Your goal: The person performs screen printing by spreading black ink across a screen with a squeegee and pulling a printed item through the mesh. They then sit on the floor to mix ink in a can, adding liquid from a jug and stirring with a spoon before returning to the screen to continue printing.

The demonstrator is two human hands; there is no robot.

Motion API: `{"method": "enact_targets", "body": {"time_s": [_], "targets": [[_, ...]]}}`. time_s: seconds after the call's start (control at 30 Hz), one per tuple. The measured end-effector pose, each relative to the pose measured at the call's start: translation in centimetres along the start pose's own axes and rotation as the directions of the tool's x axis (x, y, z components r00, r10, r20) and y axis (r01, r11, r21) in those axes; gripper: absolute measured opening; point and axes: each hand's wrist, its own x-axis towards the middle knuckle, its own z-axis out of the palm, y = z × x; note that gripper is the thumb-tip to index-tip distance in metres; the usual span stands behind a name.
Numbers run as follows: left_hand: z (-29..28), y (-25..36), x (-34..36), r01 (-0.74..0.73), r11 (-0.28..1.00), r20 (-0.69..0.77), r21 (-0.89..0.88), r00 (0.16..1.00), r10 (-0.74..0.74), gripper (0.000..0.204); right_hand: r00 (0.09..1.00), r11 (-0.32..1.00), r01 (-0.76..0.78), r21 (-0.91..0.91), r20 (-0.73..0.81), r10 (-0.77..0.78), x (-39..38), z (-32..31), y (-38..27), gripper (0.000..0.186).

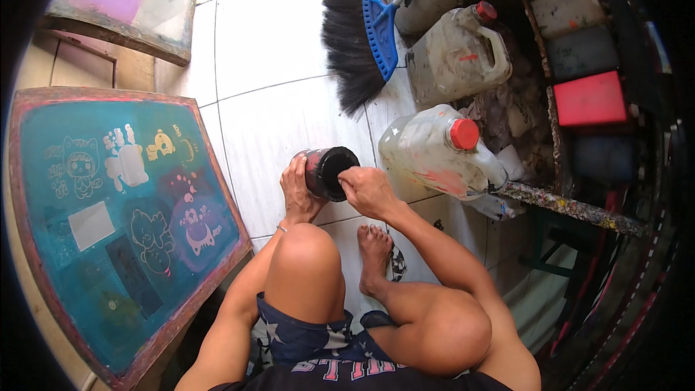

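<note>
A black-smeared can (313, 174) with reddish patches is tipped over the tiled floor, its dark mouth facing right. My left hand (297, 194) grips its left side, fingers wrapped round the wall. At the mouth, my right hand (368, 190) is closed with its fingers pinched at the rim's right edge. Whatever those fingers hold, if anything, is hidden. Just right of my right hand stands a whitish plastic jug (427, 146) with a red cap, stained with red paint.
A screen-printing frame (145, 224) with a teal mesh leans at left, another frame (123, 0) behind it. A blue-headed broom (380, 36) lies beyond the can. A second jug (456, 51) and a paint-crusted rack (572, 206) with coloured containers, one red (590, 99), line the right.
</note>
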Motion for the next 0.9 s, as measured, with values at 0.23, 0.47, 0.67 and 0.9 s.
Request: {"method": "enact_targets", "body": {"time_s": [0.23, 0.47, 0.67, 0.9], "targets": [[-0.1, 0.1, 0.0, 0.028, 1.000, 0.007, -0.005, 1.000, -0.028, 0.107, 0.996, 0.994, -0.084, 0.067, -0.006, 0.084, -0.2, -0.4, 0.6, 0.019], [0.3, 0.2, 0.1, 0.037, 0.999, -0.001, -0.001, 0.999, -0.037, 0.107, 0.994, 0.994, -0.109, 0.027, -0.004, 0.109, -0.5, -0.3, 1.5, 0.016], [0.7, -0.5, -0.8, -0.003, 0.997, -0.043, 0.081, 0.999, 0.007, 0.097, 0.980, 0.984, -0.135, -0.115, 0.134, 0.150, -0.8, 0.1, 1.5, 0.014], [0.9, -0.5, -0.5, -0.031, 0.999, -0.009, 0.009, 0.999, 0.031, 0.101, 0.997, 0.997, -0.071, 0.012, -0.029, 0.071, -0.9, 0.5, 2.7, 0.018]]}}
